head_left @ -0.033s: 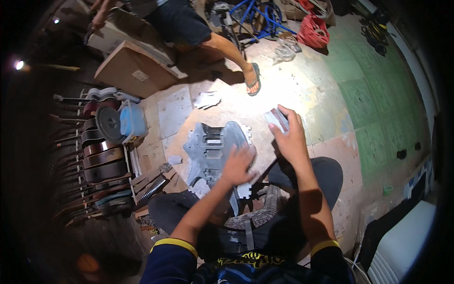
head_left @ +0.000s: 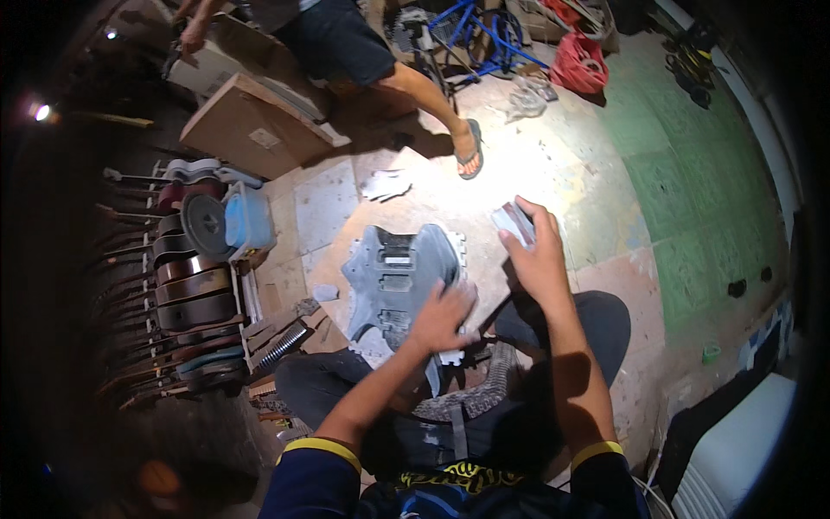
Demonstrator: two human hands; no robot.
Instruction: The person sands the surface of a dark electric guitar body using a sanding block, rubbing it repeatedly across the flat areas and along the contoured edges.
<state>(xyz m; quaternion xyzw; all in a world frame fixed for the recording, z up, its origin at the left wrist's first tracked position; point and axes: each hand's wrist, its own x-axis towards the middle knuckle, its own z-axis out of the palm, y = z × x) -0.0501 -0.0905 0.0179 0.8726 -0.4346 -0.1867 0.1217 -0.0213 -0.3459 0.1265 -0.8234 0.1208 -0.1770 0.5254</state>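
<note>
A grey, bare electric guitar body (head_left: 367,281) with routed cavities lies in front of me on a light mat with notched edges (head_left: 459,251). My left hand (head_left: 444,317) is over its right edge, fingers spread and a little blurred, holding nothing I can see. My right hand (head_left: 539,253) is raised to the right of the body, apart from it. Pinched between its thumb and fingers is a sanding block (head_left: 517,223), pale with a reddish-brown strip.
Several guitars (head_left: 190,285) stand in a rack at left beside a blue plastic tub (head_left: 248,216). A person's sandalled foot (head_left: 469,154) is ahead, near a cardboard box (head_left: 259,130). A white cloth (head_left: 386,183) and a red bag (head_left: 579,65) lie on the floor.
My left hand has slid slightly right and toward me at the body's edge. The whole view has shifted a little. The right hand still holds the sanding block.
</note>
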